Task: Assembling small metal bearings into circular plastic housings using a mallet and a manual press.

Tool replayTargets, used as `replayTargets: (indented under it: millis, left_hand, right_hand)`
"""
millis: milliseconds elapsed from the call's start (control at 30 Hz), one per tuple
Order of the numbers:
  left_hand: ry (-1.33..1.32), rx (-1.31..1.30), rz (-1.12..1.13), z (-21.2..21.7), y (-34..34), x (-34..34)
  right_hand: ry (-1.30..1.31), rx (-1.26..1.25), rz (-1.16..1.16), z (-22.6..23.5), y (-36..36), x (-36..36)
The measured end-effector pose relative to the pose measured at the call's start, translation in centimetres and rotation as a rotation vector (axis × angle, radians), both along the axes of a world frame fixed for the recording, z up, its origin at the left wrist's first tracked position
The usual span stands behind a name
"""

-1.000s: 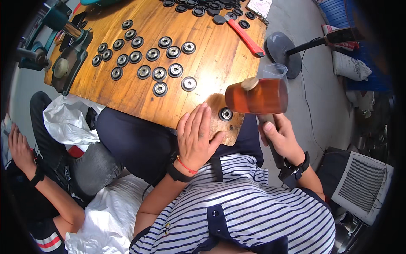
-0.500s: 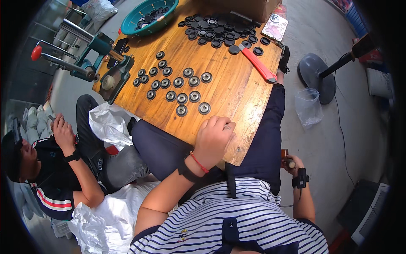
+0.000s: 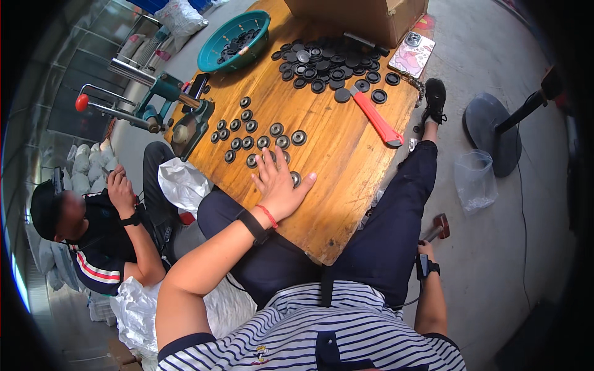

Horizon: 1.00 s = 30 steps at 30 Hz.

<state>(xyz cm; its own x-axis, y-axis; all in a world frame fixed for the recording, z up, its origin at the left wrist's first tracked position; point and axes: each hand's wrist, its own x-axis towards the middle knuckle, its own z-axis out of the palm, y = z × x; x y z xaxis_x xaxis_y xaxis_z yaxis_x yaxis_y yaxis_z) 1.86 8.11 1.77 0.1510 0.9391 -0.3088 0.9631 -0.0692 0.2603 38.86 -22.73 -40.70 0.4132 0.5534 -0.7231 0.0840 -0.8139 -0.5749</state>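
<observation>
The left hand lies flat on the wooden table, palm down, its grip spread wide and pinching nothing; the fingers cover the nearest of the loose black round discs with metal centres, and one disc shows just beside the thumb, touching or nearly touching the hand. The remaining discs of that group spread away beyond the fingertips, and a denser pile of black discs lies farther out past them, near a red utility knife and a phone. The right hand hangs off the table, low beside the person's leg, its grip closed around the handle of a mallet whose brown head points away from the body. The step in hand appears to be the selection or steadying of a single disc under the left hand, with the striking tool held in reserve. The next move would call for the left fingers to close on or isolate one disc, clear of its neighbours, and for the right hand to bring the mallet up over the table edge without hitting the leg. Another person sits to the left.
</observation>
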Motion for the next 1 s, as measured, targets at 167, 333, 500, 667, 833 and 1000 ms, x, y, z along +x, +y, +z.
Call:
replayTargets:
  millis: [167, 333, 500, 667, 833, 1000]
  left_hand:
    - [0.079, 0.016, -0.024, 0.2, 3.4, 1.2]
    - [0.140, 0.030, 0.030, -0.2, 9.9, -0.1]
    - [0.155, 0.029, 0.105, 0.5, 17.8, -3.1]
    - [-0.164, -0.043, -0.168, 2.4, 9.0, -3.0]
    - [0.129, 0.157, -0.895, 1.6, 0.6, -3.9]
    - [0.290, 0.273, -0.483, 0.9, 8.1, -6.2]
  right_hand:
    - [-0.282, 0.036, -0.136, 1.8, -0.7, -1.2]
    - [0.018, 0.056, -0.341, 8.2, 2.3, -2.0]
    - [-0.053, 0.284, -0.367, 16.5, 7.3, -2.9]
    - [-0.171, 0.554, -0.271, 23.7, 11.1, -4.5]
    - [0.096, 0.544, -0.017, 27.5, 16.7, -9.4]
    - [0.180, 0.578, 0.231, 27.9, 19.0, -13.5]
